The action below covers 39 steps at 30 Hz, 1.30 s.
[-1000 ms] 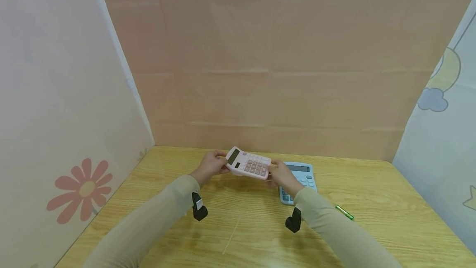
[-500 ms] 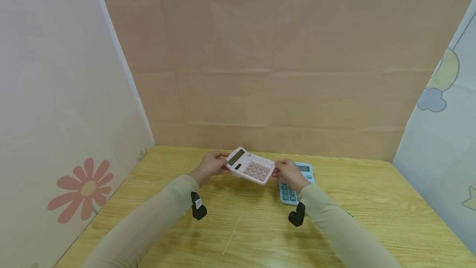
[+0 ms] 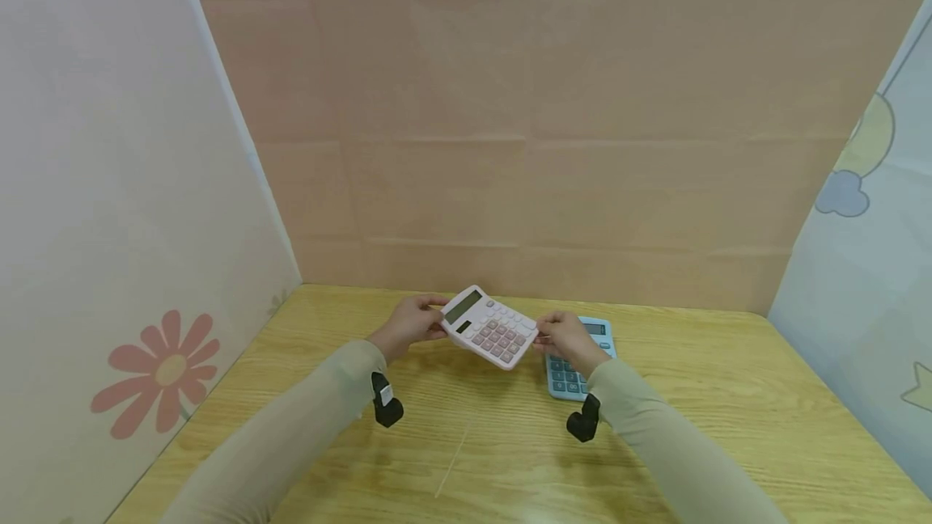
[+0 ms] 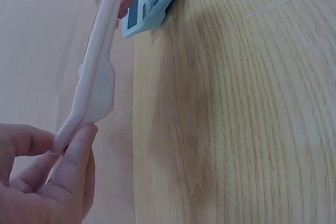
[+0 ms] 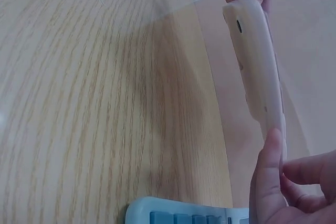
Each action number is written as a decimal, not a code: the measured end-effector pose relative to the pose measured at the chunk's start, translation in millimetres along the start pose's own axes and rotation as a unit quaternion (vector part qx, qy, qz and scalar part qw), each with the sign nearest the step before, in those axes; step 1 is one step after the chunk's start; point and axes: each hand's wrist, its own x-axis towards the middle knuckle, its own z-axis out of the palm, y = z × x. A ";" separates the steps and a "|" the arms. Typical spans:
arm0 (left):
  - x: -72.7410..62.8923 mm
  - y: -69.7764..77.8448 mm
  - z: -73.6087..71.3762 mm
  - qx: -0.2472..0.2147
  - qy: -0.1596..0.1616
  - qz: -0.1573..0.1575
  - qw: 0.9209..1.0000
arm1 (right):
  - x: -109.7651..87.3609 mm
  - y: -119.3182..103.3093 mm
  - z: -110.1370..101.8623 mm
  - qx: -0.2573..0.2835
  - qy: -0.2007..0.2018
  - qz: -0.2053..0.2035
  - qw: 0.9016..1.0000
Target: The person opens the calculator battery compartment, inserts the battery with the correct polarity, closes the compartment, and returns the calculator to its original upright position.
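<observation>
Between both hands a pink calculator (image 3: 491, 328) is held tilted above the table, its screen toward the upper left and its keys facing up. My left hand (image 3: 409, 323) pinches its left, screen-end edge; in the left wrist view the thumb and fingers (image 4: 73, 166) grip that edge from both sides. My right hand (image 3: 571, 340) pinches its right edge. Seen from the right wrist, the calculator's thin side (image 5: 257, 61) shows, with the fingers (image 5: 269, 166) at its near end. Under the right hand, a blue calculator (image 3: 568, 378) lies on the table, partly covered by that hand.
The wooden table (image 3: 699, 362) ends at a plain back wall covering (image 3: 524, 144). Printed side panels stand at left (image 3: 167, 184) and right (image 3: 874, 281). A thin pale line (image 3: 453, 459) marks the tabletop near the front.
The pink calculator has turned clockwise, its lower right corner swinging toward me. My right hand has shifted slightly right along its edge. The green pen on the right is now hidden behind the right sleeve.
</observation>
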 end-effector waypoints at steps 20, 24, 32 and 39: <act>-1.0 3.6 -6.7 -0.028 0.026 -0.002 0.999 | -5.3 -1.5 1.6 0.014 -0.009 -0.011 1.000; -0.5 4.7 -7.8 -0.026 0.038 -0.003 0.999 | -7.7 -2.2 2.2 0.009 -0.012 -0.014 1.000; -0.4 8.2 -7.8 -0.001 0.058 0.002 0.998 | -19.4 -1.9 3.5 -0.026 -0.023 -0.013 0.999; 2.9 12.1 -5.6 0.036 0.059 0.007 0.998 | -32.5 1.9 -0.3 -0.055 -0.045 -0.032 0.997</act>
